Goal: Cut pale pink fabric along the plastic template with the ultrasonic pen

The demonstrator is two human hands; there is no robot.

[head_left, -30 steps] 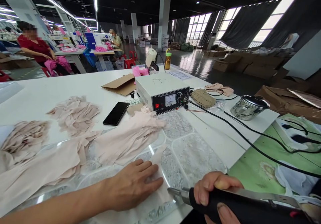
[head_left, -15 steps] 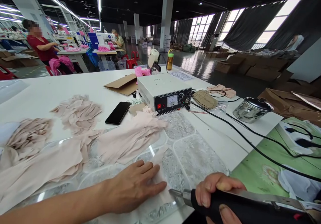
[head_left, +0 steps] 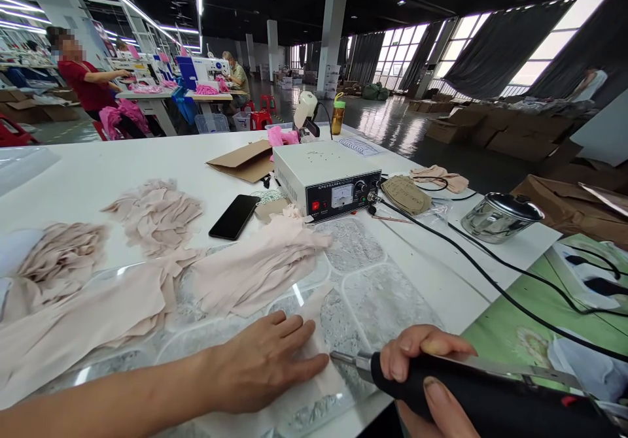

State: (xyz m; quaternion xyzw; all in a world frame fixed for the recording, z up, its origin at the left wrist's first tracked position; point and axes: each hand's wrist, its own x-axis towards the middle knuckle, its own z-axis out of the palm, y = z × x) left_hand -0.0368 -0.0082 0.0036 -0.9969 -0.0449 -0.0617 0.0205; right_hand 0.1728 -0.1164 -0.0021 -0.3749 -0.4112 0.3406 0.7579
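Observation:
My left hand (head_left: pixel 267 363) lies flat, fingers spread, pressing down a narrow strip of beige fabric (head_left: pixel 318 317) on a clear mat with a stone pattern (head_left: pixel 380 294). In my right hand (head_left: pixel 426 366) is a black-handled handheld ultrasonic tool (head_left: pixel 471 392), gripped with fingers wrapped around it. Its thin metal tip is at the strip's right edge, close to my left thumb; whether it touches the fabric I cannot tell. Beyond my left hand lies a stack of beige fabric pieces (head_left: pixel 260 261), with another stack (head_left: pixel 98 320) beside my left forearm.
Behind the mat stands a white control box (head_left: pixel 328 176), its black cable (head_left: pixel 471 281) running to the right. A phone (head_left: pixel 234 217), loose beige scraps (head_left: pixel 154 216), cardboard patterns (head_left: pixel 406 194) and a lidded steel pot (head_left: pixel 500 218) share the table (head_left: pixel 98 163). Co-workers sit at sewing machines farther back.
The tool's tip has moved slightly away from me along the fabric's edge, nearer my left thumb. My left hand stays pressed in place. The view has shifted a little.

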